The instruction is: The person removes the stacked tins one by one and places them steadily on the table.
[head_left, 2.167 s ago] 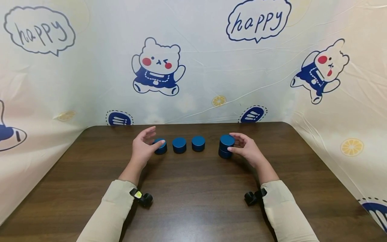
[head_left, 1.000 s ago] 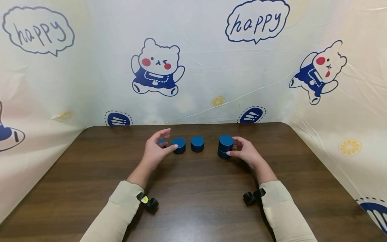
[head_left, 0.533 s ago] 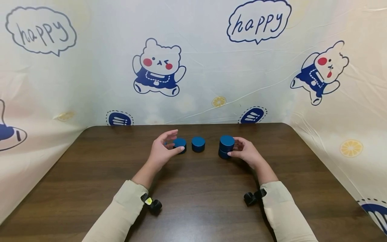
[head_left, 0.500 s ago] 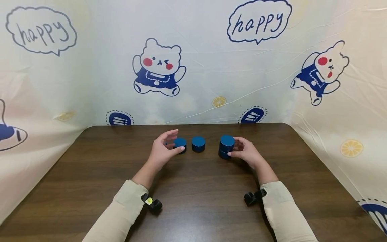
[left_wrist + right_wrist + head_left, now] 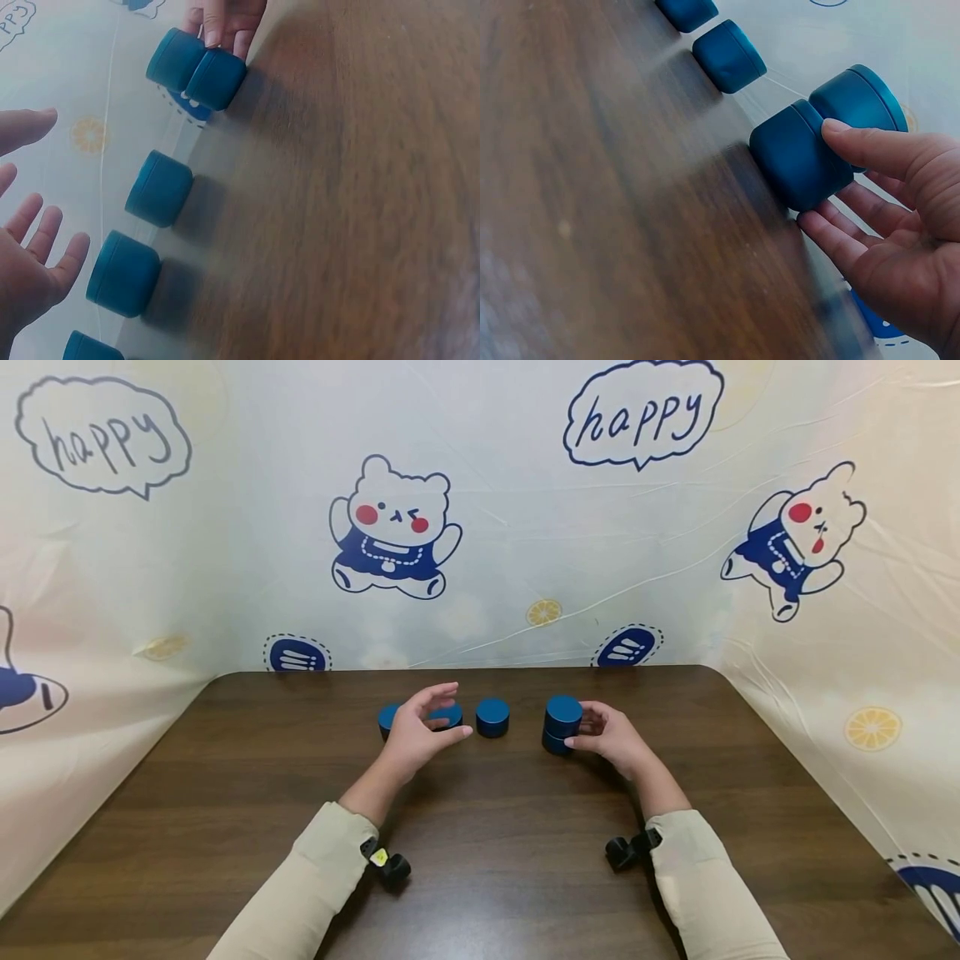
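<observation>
Several small round blue lidded tins are on the brown table. Two are stacked at the right: an upper tin (image 5: 563,714) sits on a lower tin (image 5: 555,744). My right hand (image 5: 907,225) holds this stack from the right, thumb at the seam between the two and fingers reaching behind. My left hand (image 5: 418,735) is spread, with nothing between thumb and fingers. In the head view it partly covers the leftmost tin (image 5: 387,717) and the middle single tin (image 5: 447,713). Just right of its fingertips stands another single tin (image 5: 492,717).
The single tins form a row near the back of the wooden table (image 5: 480,843), with a gap before the stack. A printed curtain (image 5: 495,527) hangs behind the table and along both sides. Each sleeve cuff carries a small black camera (image 5: 621,853).
My left hand has moved right along the row, from the leftmost tin past the middle one, carrying nothing. My right hand stays at the stack, its thumb slightly lower. The tins stay put.
</observation>
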A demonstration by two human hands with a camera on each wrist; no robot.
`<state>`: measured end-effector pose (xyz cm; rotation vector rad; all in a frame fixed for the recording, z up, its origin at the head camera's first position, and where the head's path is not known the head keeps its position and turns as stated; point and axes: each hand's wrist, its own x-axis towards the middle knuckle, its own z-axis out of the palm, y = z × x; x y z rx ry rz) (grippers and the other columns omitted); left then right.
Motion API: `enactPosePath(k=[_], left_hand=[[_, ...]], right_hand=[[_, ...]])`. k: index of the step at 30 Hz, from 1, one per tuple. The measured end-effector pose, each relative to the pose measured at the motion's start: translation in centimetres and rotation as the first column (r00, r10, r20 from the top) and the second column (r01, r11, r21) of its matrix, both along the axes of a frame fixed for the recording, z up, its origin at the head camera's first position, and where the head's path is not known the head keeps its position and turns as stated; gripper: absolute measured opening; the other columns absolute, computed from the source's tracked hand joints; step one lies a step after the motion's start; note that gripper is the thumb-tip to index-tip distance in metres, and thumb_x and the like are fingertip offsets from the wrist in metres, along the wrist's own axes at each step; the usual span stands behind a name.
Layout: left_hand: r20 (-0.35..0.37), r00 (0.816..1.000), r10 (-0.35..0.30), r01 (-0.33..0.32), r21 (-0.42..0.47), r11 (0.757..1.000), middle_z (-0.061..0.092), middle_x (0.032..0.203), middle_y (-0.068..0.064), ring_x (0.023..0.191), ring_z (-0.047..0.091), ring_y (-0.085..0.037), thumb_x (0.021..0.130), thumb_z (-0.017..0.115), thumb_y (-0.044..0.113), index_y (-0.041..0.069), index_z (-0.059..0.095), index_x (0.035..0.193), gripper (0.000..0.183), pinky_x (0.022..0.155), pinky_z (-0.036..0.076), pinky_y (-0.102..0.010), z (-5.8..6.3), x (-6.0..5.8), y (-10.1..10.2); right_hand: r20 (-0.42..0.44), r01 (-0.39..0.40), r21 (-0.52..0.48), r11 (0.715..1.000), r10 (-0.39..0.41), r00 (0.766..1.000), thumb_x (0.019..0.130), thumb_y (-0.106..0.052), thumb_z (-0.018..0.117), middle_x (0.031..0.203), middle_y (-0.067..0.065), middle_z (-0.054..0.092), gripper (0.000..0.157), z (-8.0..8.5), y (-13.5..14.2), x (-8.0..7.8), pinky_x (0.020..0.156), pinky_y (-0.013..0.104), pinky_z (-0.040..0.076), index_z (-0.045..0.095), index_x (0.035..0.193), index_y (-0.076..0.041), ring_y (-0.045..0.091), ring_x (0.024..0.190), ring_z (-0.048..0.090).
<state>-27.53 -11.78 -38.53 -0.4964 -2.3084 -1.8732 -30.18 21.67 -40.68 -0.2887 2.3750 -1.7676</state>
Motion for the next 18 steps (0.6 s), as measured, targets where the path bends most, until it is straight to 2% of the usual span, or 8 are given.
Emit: enactPosePath(k=[8, 18], left_hand=[[0.014, 1.0, -0.011, 0.011, -0.022, 1.0, 0.055, 0.136, -0.005, 0.123, 0.052, -0.026, 0.08, 0.081, 0.011, 0.013, 0.055, 0.134, 0.061, 0.1, 0.046, -0.049, 0.2, 0.0, 0.9], [0.026, 0.998, -0.065, 0.065, -0.019, 0.998, 0.056, 0.135, -0.006, 0.125, 0.05, -0.031, 0.08, 0.082, 0.01, 0.014, 0.056, 0.134, 0.06, 0.101, 0.044, -0.051, 0.1, -0.2, 2.0]], right_hand=[[-0.012, 0.003, 0.001, 1.0, -0.003, 1.0, 0.085, -0.002, 0.074, 0.132, 0.023, 0.054, 0.06, 0.0, -0.1, 0.1, 0.106, 0.051, 0.038, 0.046, 0.138, 0.001, 0.036, 0.121, 0.051], [-0.013, 0.0, 0.006, 1.0, 0.001, 1.0, 0.085, -0.002, 0.074, 0.132, 0.023, 0.054, 0.06, 0.0, 0.0, 0.2, 0.107, 0.051, 0.038, 0.046, 0.138, 0.001, 0.037, 0.121, 0.05]])
